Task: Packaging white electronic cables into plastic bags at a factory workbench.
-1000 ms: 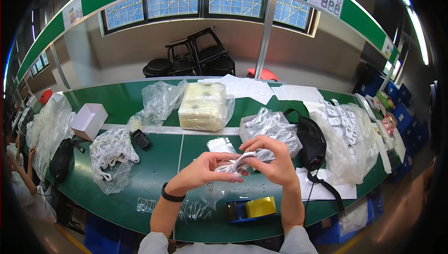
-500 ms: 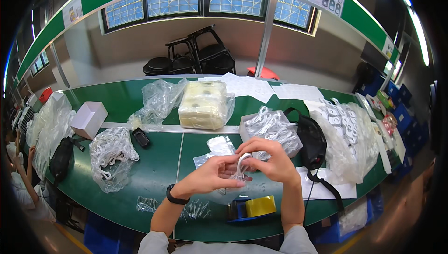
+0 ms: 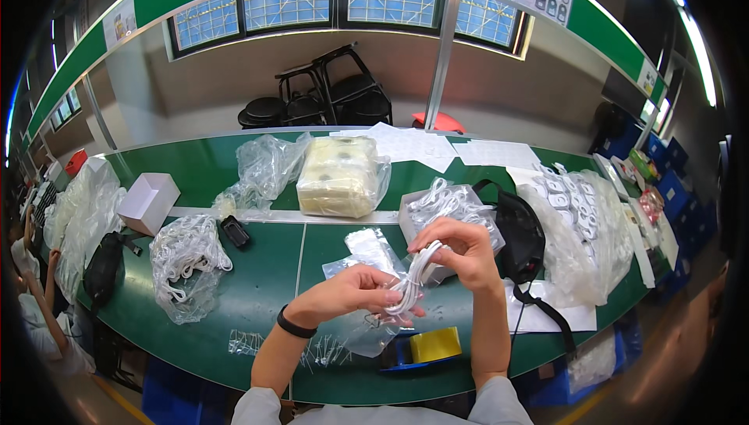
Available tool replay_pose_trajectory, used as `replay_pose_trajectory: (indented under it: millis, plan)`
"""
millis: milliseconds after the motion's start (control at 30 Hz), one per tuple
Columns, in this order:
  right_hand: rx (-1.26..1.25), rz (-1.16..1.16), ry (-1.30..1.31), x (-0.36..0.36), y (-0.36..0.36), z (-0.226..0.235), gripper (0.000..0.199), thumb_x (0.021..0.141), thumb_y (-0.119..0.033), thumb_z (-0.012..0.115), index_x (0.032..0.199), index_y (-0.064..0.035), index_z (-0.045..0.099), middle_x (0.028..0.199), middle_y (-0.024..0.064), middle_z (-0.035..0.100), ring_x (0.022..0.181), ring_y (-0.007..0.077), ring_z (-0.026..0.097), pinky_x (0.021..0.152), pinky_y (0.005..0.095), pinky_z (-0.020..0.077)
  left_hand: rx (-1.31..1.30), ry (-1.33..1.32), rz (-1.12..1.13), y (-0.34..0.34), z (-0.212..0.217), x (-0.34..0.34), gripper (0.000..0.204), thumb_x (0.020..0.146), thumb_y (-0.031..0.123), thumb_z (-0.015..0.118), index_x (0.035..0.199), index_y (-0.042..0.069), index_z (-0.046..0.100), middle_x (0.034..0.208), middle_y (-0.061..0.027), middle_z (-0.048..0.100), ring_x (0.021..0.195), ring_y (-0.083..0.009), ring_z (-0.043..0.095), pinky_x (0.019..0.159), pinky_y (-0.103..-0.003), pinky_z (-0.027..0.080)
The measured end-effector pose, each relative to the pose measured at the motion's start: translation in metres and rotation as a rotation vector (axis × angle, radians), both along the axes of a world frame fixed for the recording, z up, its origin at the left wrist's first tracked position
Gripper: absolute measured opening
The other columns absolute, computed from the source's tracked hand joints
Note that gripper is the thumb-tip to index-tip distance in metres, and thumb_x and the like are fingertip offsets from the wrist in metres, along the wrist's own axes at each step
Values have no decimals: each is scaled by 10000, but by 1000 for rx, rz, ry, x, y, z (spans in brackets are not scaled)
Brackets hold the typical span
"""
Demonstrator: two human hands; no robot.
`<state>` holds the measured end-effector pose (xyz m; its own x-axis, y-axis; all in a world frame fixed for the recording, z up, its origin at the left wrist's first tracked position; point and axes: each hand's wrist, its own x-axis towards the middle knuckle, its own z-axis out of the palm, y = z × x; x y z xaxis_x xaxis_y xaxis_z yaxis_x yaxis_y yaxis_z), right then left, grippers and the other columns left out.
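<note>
My left hand (image 3: 355,294) and my right hand (image 3: 459,248) meet over the green table (image 3: 257,284), both gripping a coiled white cable (image 3: 411,277) held between them. The left hand pinches the lower end of the bundle, the right holds its upper end. A black band sits on my left wrist. Under the hands lie small clear plastic bags (image 3: 370,249). A clear bag of white cables (image 3: 449,205) rests just behind my right hand.
A yellow and blue tape dispenser (image 3: 425,347) sits near the front edge. A black pouch (image 3: 521,236), a bag of white parts (image 3: 589,230), a wrapped cream block (image 3: 339,177), a cable bag (image 3: 186,257) and a white box (image 3: 148,201) surround the work spot.
My hands have shifted a little to the right and lower, and the white cable has been gathered into a tighter bundle between them.
</note>
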<state>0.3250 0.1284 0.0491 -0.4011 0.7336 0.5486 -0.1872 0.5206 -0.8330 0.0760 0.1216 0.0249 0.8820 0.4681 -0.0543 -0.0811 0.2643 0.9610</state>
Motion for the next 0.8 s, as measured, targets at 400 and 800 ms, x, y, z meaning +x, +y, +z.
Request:
replay_pose_trajectory:
  millis: [400, 800]
  plan:
    - [27, 139, 86, -1, 2, -2, 226, 762, 82, 721, 979, 26, 745, 1007, 144, 727, 958, 235, 695, 850, 337, 568, -239, -285, -236, 4, -21, 6, 644, 903, 368, 721, 1289, -128, 579, 1153, -276, 684, 957, -294, 737, 846, -364, 604]
    - [152, 88, -278, -1, 2, 8, 275, 764, -67, 794, 1038, -44, 790, 1082, 129, 731, 1010, 258, 699, 907, 362, 543, -226, -242, -81, 10, -34, 18, 526, 976, 308, 673, 1332, -63, 562, 1135, -180, 708, 998, -243, 719, 905, -354, 576]
